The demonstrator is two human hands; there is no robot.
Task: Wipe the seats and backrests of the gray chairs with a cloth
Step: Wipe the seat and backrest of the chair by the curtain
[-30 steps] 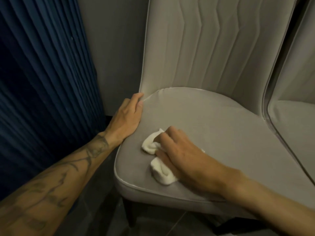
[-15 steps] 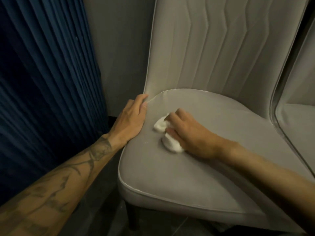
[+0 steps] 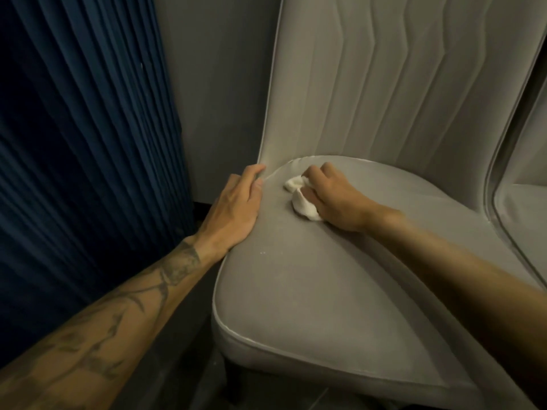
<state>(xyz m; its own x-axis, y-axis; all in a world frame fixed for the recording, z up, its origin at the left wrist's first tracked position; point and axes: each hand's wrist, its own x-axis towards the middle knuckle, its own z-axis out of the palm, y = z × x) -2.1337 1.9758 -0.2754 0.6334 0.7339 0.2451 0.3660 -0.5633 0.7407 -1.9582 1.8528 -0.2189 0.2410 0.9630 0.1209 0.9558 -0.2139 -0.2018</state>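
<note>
A gray upholstered chair fills the view, its seat (image 3: 310, 291) low and its ribbed backrest (image 3: 384, 84) rising behind. My right hand (image 3: 334, 199) presses a crumpled white cloth (image 3: 299, 198) onto the back left part of the seat, close to the backrest seam. My left hand (image 3: 236, 208) lies flat with fingers together against the seat's left edge, its fingertips at the corner where seat meets backrest. It holds nothing.
A dark blue pleated curtain (image 3: 83, 143) hangs at the left, with a gray wall (image 3: 213, 84) behind the chair. A second gray chair (image 3: 527, 208) stands tight against the right side. Dark floor (image 3: 183, 365) shows below the seat.
My right hand has slid the cloth from the front left of the seat back toward the backrest seam. My left hand has stayed on the seat's left edge.
</note>
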